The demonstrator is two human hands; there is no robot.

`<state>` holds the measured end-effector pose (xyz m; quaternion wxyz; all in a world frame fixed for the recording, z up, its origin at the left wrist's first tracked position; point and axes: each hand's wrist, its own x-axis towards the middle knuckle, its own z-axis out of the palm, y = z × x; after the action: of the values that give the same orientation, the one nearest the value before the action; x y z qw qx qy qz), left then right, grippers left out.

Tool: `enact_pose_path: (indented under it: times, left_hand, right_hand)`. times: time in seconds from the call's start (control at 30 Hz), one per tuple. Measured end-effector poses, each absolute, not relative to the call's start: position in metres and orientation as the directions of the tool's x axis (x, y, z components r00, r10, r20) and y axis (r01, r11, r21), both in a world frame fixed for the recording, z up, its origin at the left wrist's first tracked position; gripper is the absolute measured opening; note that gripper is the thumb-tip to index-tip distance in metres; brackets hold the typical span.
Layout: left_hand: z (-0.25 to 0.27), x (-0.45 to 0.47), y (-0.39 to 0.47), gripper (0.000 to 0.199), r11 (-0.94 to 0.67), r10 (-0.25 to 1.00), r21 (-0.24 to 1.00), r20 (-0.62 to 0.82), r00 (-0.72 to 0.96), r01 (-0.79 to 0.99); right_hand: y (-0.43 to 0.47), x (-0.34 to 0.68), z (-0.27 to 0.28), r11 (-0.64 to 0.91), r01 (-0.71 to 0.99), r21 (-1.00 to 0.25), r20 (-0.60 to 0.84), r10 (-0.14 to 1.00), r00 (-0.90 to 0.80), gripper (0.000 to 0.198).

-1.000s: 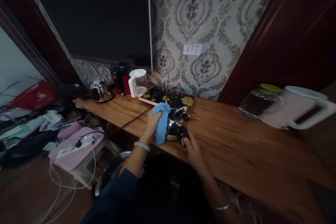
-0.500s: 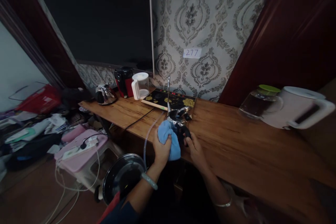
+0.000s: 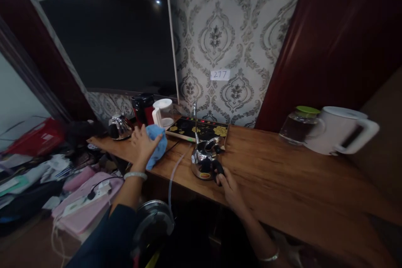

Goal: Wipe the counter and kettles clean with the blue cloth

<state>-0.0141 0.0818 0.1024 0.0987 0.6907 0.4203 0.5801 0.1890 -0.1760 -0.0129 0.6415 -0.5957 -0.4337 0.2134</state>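
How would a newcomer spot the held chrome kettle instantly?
On the wooden table, find the black flower-patterned induction cooker below the paper marked 277. The held chrome kettle is just in front of it. Unlike the other kettle at the table's left end, its black handle is in the right hand.

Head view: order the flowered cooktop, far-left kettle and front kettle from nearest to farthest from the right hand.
1. Front kettle, gripped by the right hand.
2. Flowered cooktop, behind that kettle.
3. Far-left kettle, at the left end.

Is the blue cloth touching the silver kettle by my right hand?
Apart: the head view shows wooden tabletop between the blue cloth and the silver kettle.
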Motion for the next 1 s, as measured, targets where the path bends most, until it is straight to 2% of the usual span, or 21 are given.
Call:
enact_pose_path:
  times: [0.1, 0.17, 0.2, 0.3, 0.47, 0.67, 1.0]
  left_hand:
    - [0.093, 0.003, 0.060, 0.065, -0.713, 0.623, 0.532, 0.780, 0.063, 0.457]
    - [0.090, 0.021, 0.025, 0.054, -0.806, 0.556, 0.466, 0.807, 0.198, 0.366]
    - [0.090, 0.031, 0.005, 0.048, -0.869, 0.483, 0.415, 0.832, 0.275, 0.270]
    - [0.094, 0.062, -0.044, 0.036, -0.925, 0.379, 0.342, 0.866, 0.325, 0.167]
    - [0.098, 0.096, -0.057, 0.011, -0.888, 0.458, 0.420, 0.834, 0.307, 0.185]
    - [0.088, 0.104, -0.027, 0.015, -0.835, 0.543, 0.485, 0.802, 0.248, 0.260]
    - [0.064, 0.106, -0.007, 0.018, -0.727, 0.661, 0.470, 0.678, 0.322, 0.500]
  right_hand:
    - [-0.174, 0.190, -0.012, 0.204, 0.220, -0.954, 0.292, 0.796, 0.531, 0.039]
    - [-0.174, 0.190, -0.011, 0.212, 0.215, -0.953, 0.295, 0.801, 0.521, 0.041]
    - [-0.174, 0.191, -0.011, 0.217, 0.215, -0.952, 0.300, 0.802, 0.516, 0.042]
    - [-0.175, 0.192, -0.009, 0.235, 0.224, -0.946, 0.319, 0.801, 0.506, 0.043]
    - [-0.175, 0.192, -0.010, 0.247, 0.223, -0.943, 0.328, 0.804, 0.495, 0.041]
    - [-0.175, 0.192, -0.012, 0.273, 0.227, -0.935, 0.352, 0.796, 0.493, 0.035]
    - [-0.176, 0.192, -0.011, 0.266, 0.203, -0.942, 0.333, 0.804, 0.493, 0.033]
